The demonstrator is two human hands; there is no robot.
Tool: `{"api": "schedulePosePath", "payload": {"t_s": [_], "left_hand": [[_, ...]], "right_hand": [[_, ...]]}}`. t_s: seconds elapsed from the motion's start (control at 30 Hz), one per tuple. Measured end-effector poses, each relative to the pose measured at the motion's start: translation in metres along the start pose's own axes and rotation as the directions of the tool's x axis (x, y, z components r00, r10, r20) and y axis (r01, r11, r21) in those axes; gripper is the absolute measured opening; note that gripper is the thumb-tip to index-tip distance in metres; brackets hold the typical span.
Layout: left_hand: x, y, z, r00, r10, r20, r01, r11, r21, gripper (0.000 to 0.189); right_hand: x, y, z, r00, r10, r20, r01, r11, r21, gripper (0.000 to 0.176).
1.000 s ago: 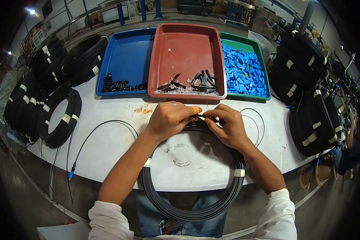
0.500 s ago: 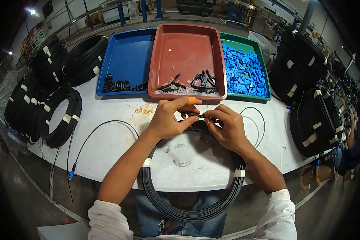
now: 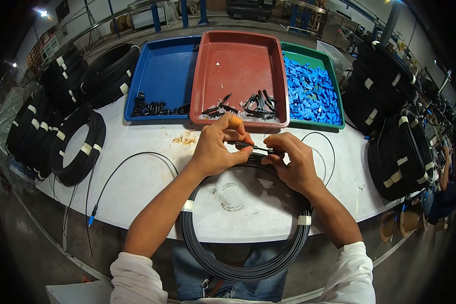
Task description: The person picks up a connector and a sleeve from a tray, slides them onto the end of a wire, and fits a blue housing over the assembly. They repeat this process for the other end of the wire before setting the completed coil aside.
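Over the far side of a coil of black cable (image 3: 186,228), my left hand (image 3: 215,147) pinches a slim black connector part (image 3: 234,144) between thumb and fingers. My right hand (image 3: 295,158) is closed on a short black sleeve (image 3: 274,152) just to the right. A thin rod-like length (image 3: 260,148) spans the gap between the two pieces. Orange tape wraps a finger on my left hand. The coil, bound with white tape (image 3: 304,220), rests partly on the table and hangs over its front edge towards my lap.
Beyond my hands stand a blue tray (image 3: 162,61) with black parts, a red tray (image 3: 238,55) with black and clear pieces, and a green tray (image 3: 311,50) of blue connectors. Coil stacks flank the white table (image 3: 137,192) left (image 3: 81,152) and right (image 3: 400,157).
My hands have drawn apart slightly, with the right moving right, so a thin length now shows between the black pieces. My left fingers have risen a little.
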State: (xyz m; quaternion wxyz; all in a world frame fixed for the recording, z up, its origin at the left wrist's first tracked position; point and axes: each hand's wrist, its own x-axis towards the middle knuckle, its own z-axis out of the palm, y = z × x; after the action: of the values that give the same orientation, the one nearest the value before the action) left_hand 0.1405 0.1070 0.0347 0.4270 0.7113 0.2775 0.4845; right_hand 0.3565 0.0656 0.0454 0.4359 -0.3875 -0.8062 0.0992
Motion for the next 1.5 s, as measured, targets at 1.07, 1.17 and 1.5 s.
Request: {"api": "schedulePosePath", "payload": {"t_s": [1.07, 1.17, 1.5], "left_hand": [[-0.006, 0.04, 0.014, 0.965, -0.248, 0.081, 0.261, 0.92, -0.292, 0.052], [-0.009, 0.036, 0.017, 0.973, -0.22, 0.061, 0.229, 0.934, -0.273, 0.053], [-0.01, 0.017, 0.015, 0.937, 0.339, 0.086, -0.348, 0.874, 0.339, 0.032]], "right_hand": [[-0.004, 0.001, -0.005, 0.862, -0.47, -0.191, 0.404, 0.863, -0.302, 0.022], [-0.006, 0.001, -0.007, 0.93, -0.34, -0.142, 0.309, 0.93, -0.2, 0.021], [-0.006, -0.001, -0.005, 0.925, 0.36, 0.125, -0.373, 0.791, 0.484, 0.011]]}}
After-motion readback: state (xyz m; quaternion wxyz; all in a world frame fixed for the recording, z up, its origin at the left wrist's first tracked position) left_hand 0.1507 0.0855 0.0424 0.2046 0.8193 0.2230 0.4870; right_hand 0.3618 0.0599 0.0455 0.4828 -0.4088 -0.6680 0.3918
